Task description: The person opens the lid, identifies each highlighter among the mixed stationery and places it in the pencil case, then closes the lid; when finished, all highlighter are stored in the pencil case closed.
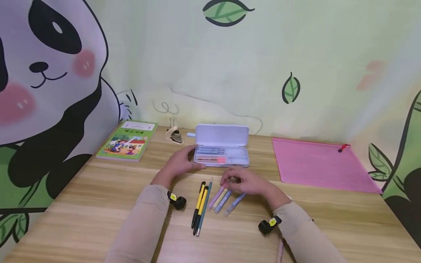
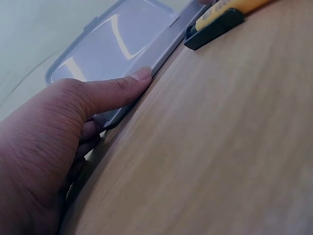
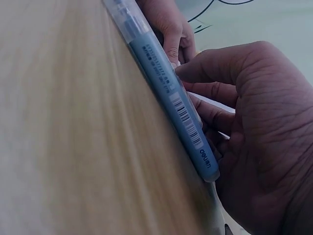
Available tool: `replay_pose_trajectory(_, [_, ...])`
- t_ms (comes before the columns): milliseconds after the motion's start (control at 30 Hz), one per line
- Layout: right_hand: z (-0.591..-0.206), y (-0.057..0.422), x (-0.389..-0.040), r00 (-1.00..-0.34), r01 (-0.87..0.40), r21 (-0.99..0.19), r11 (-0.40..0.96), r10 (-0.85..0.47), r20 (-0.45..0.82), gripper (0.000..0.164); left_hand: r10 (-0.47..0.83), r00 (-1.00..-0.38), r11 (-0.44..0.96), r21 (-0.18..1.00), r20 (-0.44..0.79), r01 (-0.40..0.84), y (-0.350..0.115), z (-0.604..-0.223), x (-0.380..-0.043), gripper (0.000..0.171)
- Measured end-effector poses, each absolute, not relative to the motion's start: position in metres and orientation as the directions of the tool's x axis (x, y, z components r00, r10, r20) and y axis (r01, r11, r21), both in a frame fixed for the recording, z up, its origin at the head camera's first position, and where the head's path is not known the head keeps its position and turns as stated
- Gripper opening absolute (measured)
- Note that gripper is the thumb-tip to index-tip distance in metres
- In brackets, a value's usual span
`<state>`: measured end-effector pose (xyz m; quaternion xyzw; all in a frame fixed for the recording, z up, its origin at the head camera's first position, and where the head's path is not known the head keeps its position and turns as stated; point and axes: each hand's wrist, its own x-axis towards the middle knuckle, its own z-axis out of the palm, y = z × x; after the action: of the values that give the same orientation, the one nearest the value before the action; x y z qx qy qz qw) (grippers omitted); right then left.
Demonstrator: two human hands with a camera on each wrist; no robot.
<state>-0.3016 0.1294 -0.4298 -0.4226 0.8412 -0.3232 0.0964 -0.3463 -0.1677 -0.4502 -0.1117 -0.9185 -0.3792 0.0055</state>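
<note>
My left hand [image 1: 180, 160] grips the left end of an open white pencil case [image 1: 239, 164]; its thumb lies along the front edge and its other fingers go behind the end. Inside the case are pale pens and a pinkish-red one. My right hand [image 1: 246, 180], fingers curled, is over the far ends of several pastel highlighters, pinching the purple highlighter [image 1: 215, 199]; its fingertips are partly hidden. Beside it lie a beige highlighter [image 1: 219, 199] and a blue highlighter [image 1: 223, 202]. Another blue highlighter [image 3: 171, 105] lies closest to the right wrist.
Two yellow-and-black pens [image 1: 198, 204] and a teal pencil [image 1: 204, 208] lie between my forearms. A green book [image 1: 128, 142] is at the back left, near a binder clip [image 1: 174, 135]. On the right is a pink zip pouch [image 1: 322, 164]. A wall stands behind the table.
</note>
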Motion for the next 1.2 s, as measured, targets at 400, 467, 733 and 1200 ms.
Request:
replay_pose_trajectory(400, [-0.4298,0.1279,-0.3011,-0.614,-0.664,-0.616,0.424,-0.780,0.125,0.014,0.196,-0.977,0.675,0.711,0.088,0.200,-0.1699,-0.4529,-0.3470,0.105])
replay_pose_trajectory(467, [-0.4303,0.1281,-0.3018,-0.611,-0.670,-0.613,0.419,-0.780,0.135,0.017,0.205,-0.974,0.676,0.706,0.092,0.209,-0.1702,-0.4530,-0.3484,0.105])
replay_pose_trajectory(733, [-0.4325,0.1295,-0.3021,-0.607,-0.680,-0.603,0.418,-0.781,0.143,0.017,0.201,-0.976,0.682,0.704,0.081,0.199,-0.1685,-0.4537,-0.3495,0.105])
replay_pose_trajectory(1200, [-0.4333,0.1334,-0.3077,-0.574,-0.629,-0.685,0.367,-0.814,0.092,0.015,0.195,-0.978,0.680,0.708,0.074,0.190,-0.1692,-0.4539,-0.3498,0.105])
